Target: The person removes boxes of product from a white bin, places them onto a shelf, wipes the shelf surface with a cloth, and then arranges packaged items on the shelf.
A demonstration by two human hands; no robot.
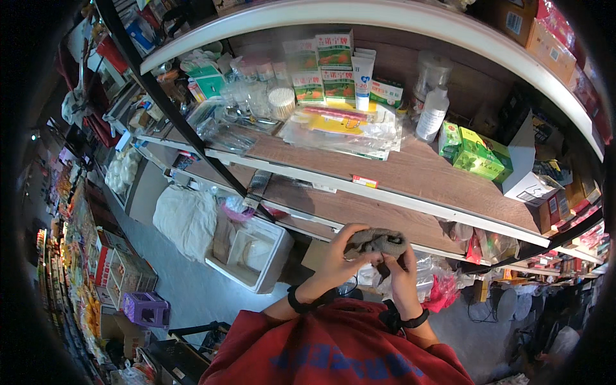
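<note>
A bunched grey-brown cloth (378,240) is held between both hands, in front of the shelf edge. My left hand (339,260) grips its left side, thumb across the front and fingers behind. My right hand (400,272) pinches its lower right part. Beyond the hands, the wooden shelf (409,178) bears stacked green-and-white boxes (335,67), a white tube (363,82), a tub of cotton swabs (281,102), flat plastic packets (341,127), a clear bottle (432,115) and green boxes (481,154).
The white metal shelf edge (298,171) and a black upright post (178,115) cross before me. At lower left are an open white foam box (276,255), a white sack (185,221) and a purple plastic stool (146,309). Bagged goods hang beneath the shelf at right.
</note>
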